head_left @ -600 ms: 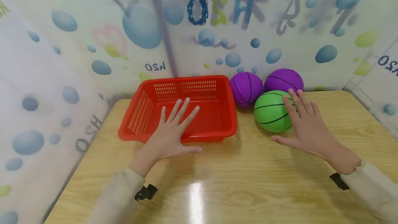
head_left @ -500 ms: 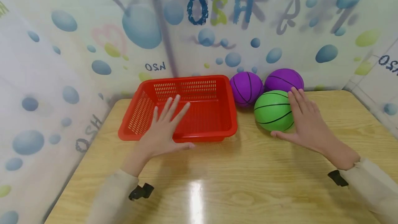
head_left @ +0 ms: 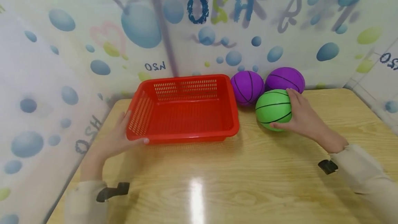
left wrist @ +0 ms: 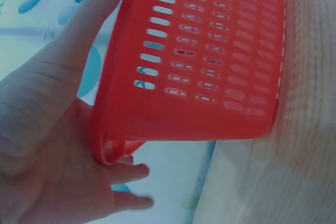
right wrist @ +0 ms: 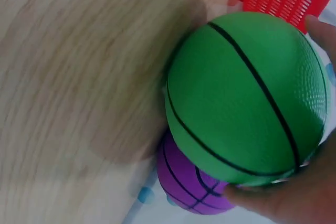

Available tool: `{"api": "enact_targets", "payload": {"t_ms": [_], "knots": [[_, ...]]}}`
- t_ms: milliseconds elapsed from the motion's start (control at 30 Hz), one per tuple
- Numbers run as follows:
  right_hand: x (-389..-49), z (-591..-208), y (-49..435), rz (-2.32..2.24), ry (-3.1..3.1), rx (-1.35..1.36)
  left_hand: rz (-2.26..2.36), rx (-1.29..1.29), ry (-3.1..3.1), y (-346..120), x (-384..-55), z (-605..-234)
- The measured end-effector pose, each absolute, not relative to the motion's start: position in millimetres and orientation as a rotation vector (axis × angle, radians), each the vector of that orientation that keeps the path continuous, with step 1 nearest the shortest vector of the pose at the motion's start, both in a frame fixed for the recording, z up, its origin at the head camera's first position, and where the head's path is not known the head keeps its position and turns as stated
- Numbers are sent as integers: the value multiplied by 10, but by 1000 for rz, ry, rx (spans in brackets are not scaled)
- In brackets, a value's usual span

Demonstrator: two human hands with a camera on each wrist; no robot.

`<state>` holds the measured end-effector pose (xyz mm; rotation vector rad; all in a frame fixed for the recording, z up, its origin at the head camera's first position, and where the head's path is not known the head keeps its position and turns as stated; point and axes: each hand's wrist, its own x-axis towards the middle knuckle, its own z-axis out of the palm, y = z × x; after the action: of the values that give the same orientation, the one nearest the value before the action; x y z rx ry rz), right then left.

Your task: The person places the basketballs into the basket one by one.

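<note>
A red plastic basket with slotted walls stands toward the back of the table. My left hand is at its front left corner, thumb along the front rim and fingers along the left side. In the left wrist view the corner sits between thumb and palm, and the fingers reach out straight past it. To the right of the basket lies a green ball with black basketball lines. My right hand curls round its right side, thumb in front and fingers behind; the right wrist view has a fingertip against the ball.
One purple ball lies between the basket and the green ball, close to the wall. Another purple ball lies behind the green one. The wooden table ends at the patterned wall behind.
My left hand has moved left and back from over the basket to its front left corner. My right hand has closed in on the green ball, its spread fingers now curled round it.
</note>
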<state>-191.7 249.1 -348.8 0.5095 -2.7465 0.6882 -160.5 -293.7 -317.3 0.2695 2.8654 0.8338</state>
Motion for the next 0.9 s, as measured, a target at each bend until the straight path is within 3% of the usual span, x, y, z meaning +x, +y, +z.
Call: {"api": "enact_targets", "payload": {"t_ms": [267, 500, 700, 900], "knots": [[-1911, -3482, 2411, 714, -2677, 423, 987, 306, 2801, -2949, -1579, -3204], [-1764, -2964, 2322, 771, -2663, 424, 979, 314, 2798, -2948, -1608, -3226], [-1750, -2528, 1900, 839, -2589, 560, 981, 300, 2797, -2980, -1635, -3256], [-1960, -2533, 1332, 932, -2573, 775, 964, 259, 2779, -2988, -1627, -3237]]}}
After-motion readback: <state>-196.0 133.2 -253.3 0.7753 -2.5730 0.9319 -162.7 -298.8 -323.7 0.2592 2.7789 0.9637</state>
